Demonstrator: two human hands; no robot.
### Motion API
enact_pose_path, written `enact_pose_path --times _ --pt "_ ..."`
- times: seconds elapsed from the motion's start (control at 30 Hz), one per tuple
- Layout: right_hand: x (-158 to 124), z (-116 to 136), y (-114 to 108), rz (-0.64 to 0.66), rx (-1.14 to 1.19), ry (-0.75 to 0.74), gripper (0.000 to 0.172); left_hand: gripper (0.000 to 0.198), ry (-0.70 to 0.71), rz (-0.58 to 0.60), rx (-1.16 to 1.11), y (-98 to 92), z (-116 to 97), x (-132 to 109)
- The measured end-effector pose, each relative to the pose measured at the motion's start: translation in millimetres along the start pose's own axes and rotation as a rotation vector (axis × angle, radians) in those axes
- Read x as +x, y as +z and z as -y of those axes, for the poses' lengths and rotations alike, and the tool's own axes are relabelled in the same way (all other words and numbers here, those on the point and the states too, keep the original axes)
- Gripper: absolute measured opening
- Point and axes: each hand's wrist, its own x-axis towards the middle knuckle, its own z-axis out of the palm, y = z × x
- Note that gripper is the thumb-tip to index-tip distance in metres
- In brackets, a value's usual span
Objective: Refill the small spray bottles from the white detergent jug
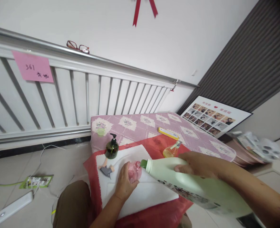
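My left hand (125, 185) is wrapped round a small clear pink bottle (134, 171), tilted with its open mouth to the right. My right hand (193, 163) grips a large pale green jug (201, 186), which lies tipped to the left. The jug's green spout (143, 163) is at the pink bottle's mouth; whether they touch I cannot tell, and no liquid can be made out. Left of my left hand lies a grey and peach piece (106, 170), possibly a spray head. Behind it stands a dark green pump bottle (112, 148).
A white sheet (140, 196) lies over red cloth (151, 144) on a low table with a purple patterned cover (146, 123). On it are a yellow spray bottle (171, 151), a yellow and white box (168, 133) and a green cap (101, 131). A power strip (36, 181) is on the floor.
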Motion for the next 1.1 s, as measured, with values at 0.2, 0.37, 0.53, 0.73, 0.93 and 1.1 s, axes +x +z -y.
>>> enact_pose_path --times 0.2,0.37,0.53,0.73,0.93,1.1 --pt "1 -2 1 -0.005 0.001 -0.029 0.038 0.086 0.002 0.000 0.004 -1.5 -3 0" --pt "5 -9 4 -0.032 0.026 -0.035 0.040 0.087 -0.006 0.014 -0.003 -2.0 -4 0" --pt "8 -13 6 -0.027 0.021 -0.048 0.042 0.086 -0.008 0.014 -0.009 -2.6 -5 0" --pt "8 -10 5 0.000 0.017 -0.082 0.040 0.084 -0.005 0.021 -0.016 -3.6 -7 0" --pt "6 -9 5 -0.014 0.000 -0.066 0.034 0.086 -0.012 0.018 -0.017 -4.0 -6 1" --pt "4 -7 3 -0.008 0.009 -0.070 0.036 0.086 -0.003 0.003 -0.018 -4.4 -7 0"
